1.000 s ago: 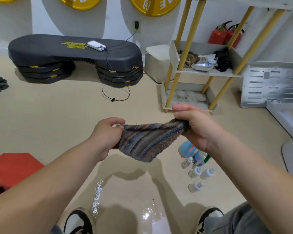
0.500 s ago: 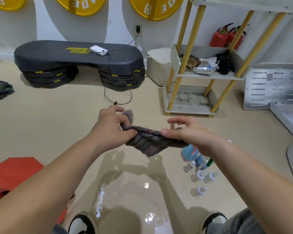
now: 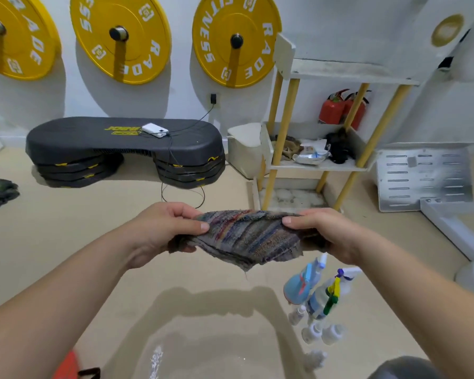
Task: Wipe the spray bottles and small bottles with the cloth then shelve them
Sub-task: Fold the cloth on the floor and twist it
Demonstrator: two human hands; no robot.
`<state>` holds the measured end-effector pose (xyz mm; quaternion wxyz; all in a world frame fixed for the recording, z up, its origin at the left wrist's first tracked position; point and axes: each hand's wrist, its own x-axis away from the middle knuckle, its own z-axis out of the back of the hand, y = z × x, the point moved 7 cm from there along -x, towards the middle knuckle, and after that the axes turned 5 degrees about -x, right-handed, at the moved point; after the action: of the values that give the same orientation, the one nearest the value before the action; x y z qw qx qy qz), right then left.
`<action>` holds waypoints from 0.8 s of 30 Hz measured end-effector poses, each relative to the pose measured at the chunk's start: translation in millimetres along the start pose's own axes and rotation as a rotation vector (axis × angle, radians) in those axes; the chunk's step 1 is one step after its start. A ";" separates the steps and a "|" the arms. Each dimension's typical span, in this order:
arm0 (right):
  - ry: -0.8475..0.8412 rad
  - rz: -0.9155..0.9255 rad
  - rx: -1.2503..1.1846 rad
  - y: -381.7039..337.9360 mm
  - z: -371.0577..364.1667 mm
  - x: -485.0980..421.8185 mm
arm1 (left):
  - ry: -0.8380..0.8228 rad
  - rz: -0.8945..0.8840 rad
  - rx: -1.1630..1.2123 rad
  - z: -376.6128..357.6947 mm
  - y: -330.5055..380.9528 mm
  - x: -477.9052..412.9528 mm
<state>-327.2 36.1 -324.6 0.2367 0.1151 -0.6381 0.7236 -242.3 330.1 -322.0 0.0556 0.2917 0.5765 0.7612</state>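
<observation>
Both hands (image 3: 245, 231) pinch the cloth (image 3: 248, 236) stretched left-right.

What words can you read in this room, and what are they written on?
"FITNESS" and "RADE": on the right yellow plate on the wall.
"RADE": on the middle yellow plate.
"ADE": on the left yellow plate, with the rest cut off at the picture's edge.
Yellow logo on the black step platform: too blurred to read.
Labels on the spray bottles: too blurred to read.

Left hand (image 3: 159, 231) and right hand (image 3: 323, 233) grip the striped cloth (image 3: 246, 236) above the spray bottles (image 3: 312, 288).
</observation>
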 end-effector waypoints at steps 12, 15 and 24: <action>0.047 -0.052 -0.405 -21.0 -53.2 -7.8 | 0.221 -0.102 -0.045 -107.0 48.8 -38.1; 0.020 -0.088 -0.575 -31.4 -39.5 -20.9 | 0.165 -0.148 -0.047 -112.5 63.6 -43.5; -0.005 0.090 0.022 -127.5 34.0 -54.0 | 0.141 -0.137 -0.043 -95.2 141.3 -113.9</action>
<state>-222.8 1.7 -233.6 0.2010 0.0908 -0.6352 0.7402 -161.3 155.2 -252.4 0.0731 0.1960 0.5810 0.7866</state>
